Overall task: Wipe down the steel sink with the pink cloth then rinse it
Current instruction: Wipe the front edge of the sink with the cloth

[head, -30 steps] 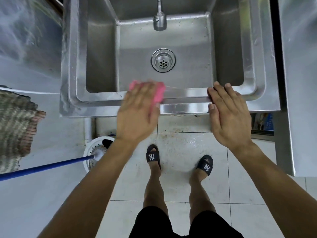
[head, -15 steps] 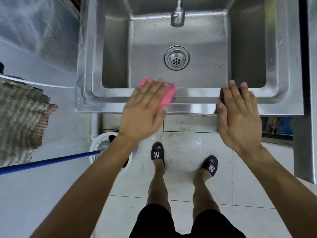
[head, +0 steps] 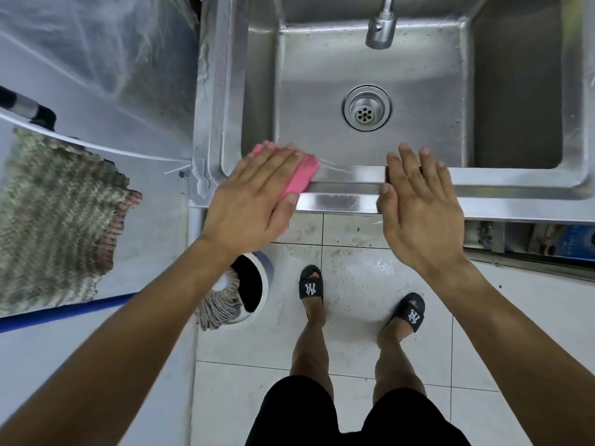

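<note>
The steel sink (head: 354,201) fills the upper half of the head view, with its drain (head: 366,107) in the basin floor and the tap spout (head: 381,29) hanging above. My left hand (head: 254,197) presses the folded pink cloth (head: 302,177) flat onto the sink's near rim, close to the front left corner; most of the cloth is hidden under my palm. My right hand (head: 418,201) lies flat on the same rim to the right, fingers straight, holding nothing.
A steel counter (head: 80,91) with plastic sheeting and a knitted rag (head: 54,220) lies to the left. Below it, a mop (head: 222,300) with a blue handle rests in a round bucket (head: 257,284). My sandalled feet stand on the tiled floor (head: 354,278).
My left hand has slid the pink cloth leftward along the front rim toward the left corner. The right hand stays on the rim. The camera has shifted left.
</note>
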`<state>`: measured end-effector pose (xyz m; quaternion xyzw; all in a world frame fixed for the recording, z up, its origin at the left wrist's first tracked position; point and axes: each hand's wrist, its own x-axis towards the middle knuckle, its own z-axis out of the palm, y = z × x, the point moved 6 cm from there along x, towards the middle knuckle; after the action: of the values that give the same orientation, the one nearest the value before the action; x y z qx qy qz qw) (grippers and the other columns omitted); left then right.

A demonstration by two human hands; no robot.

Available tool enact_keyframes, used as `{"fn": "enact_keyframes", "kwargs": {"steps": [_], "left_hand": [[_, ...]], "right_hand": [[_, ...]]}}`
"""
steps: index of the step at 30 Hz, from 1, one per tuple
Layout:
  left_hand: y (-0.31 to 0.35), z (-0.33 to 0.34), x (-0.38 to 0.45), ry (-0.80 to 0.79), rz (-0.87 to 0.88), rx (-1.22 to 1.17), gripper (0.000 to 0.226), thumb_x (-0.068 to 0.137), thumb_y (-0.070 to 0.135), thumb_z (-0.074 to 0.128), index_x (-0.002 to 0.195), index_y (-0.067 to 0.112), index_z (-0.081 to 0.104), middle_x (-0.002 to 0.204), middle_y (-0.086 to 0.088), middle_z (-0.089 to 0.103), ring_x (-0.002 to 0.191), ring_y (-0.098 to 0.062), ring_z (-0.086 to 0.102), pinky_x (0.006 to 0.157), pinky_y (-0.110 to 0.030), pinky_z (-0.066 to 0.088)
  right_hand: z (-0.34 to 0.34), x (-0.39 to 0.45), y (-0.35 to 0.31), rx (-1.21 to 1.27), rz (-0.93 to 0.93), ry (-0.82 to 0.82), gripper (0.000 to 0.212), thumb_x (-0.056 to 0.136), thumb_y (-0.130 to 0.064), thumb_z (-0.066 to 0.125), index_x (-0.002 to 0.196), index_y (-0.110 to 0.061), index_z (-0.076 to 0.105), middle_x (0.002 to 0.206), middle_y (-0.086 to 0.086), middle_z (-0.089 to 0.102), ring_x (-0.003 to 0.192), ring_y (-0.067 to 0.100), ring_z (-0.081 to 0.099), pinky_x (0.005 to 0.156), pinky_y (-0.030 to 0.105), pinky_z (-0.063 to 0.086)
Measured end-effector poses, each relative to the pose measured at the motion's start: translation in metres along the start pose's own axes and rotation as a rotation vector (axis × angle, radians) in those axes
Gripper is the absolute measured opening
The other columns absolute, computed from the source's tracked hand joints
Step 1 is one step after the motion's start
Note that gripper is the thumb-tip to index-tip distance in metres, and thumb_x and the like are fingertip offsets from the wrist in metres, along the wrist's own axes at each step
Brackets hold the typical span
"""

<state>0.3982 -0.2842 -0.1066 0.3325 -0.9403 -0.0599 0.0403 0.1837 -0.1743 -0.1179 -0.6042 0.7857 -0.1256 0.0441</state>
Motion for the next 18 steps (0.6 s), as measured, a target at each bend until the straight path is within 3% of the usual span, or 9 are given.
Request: {"fn": "enact_keyframes", "kwargs": {"steps": [2,4,7,10,15,18], "left_hand": [[0.008,-0.002,0.001,0.037,-0.293,-0.001,0.059,0.106,0.035,0.028,0.157,0.009,0.04,0.162,-0.012,0.042,0.154,-0.031,0.032,0.125,-0.051,0.026],[0.046,0.006,0.015,0.055,-0.456,-0.016,0.06,0.105,0.034,0.026,0.16,0.011,0.035,0.165,-0.011,0.036,0.156,-0.033,0.024,0.127,-0.051,0.017],[0.102,0.014,0.039,0.035,-0.292,-0.127,0.057,0.107,0.033,0.031,0.158,0.01,0.039,0.163,-0.011,0.039,0.155,-0.034,0.028,0.127,-0.052,0.017],[0.08,0.01,0.029,0.031,-0.113,-0.141,0.055,0.108,0.034,0.034,0.155,0.007,0.044,0.159,-0.013,0.045,0.152,-0.034,0.035,0.126,-0.051,0.022],[-0.028,-0.002,-0.024,-0.053,-0.295,-0.017,0.06,0.107,0.039,0.02,0.161,0.014,0.034,0.166,-0.006,0.035,0.157,-0.026,0.024,0.129,-0.048,0.014],[-0.013,-0.002,-0.014,0.016,-0.373,0.001,0.061,0.104,0.036,0.025,0.16,0.013,0.034,0.166,-0.007,0.035,0.157,-0.03,0.023,0.128,-0.051,0.015]], "right_hand": [[0.003,0.002,-0.009,-0.012,0.047,0.005,0.056,0.11,-0.032,0.021,0.157,-0.006,0.038,0.166,0.016,0.03,0.156,0.035,0.022,0.129,0.05,0.016],[0.006,0.006,-0.015,-0.019,0.093,0.044,0.056,0.11,-0.032,0.023,0.156,-0.007,0.04,0.165,0.015,0.032,0.155,0.037,0.026,0.128,0.05,0.017],[0.007,0.006,-0.014,0.001,0.11,0.111,0.051,0.11,-0.029,0.028,0.152,-0.009,0.048,0.161,0.012,0.042,0.151,0.037,0.036,0.125,0.05,0.024],[0.006,0.005,-0.013,0.008,0.106,0.131,0.05,0.111,-0.03,0.027,0.151,-0.009,0.05,0.16,0.01,0.044,0.15,0.036,0.037,0.125,0.049,0.025],[0.005,0.007,-0.022,-0.025,0.14,0.082,0.054,0.111,-0.034,0.022,0.154,-0.009,0.044,0.164,0.012,0.038,0.153,0.038,0.029,0.127,0.05,0.019],[0.011,0.011,-0.036,-0.054,0.048,0.008,0.057,0.111,-0.038,0.021,0.157,-0.008,0.038,0.166,0.014,0.032,0.155,0.039,0.025,0.128,0.052,0.017]]}}
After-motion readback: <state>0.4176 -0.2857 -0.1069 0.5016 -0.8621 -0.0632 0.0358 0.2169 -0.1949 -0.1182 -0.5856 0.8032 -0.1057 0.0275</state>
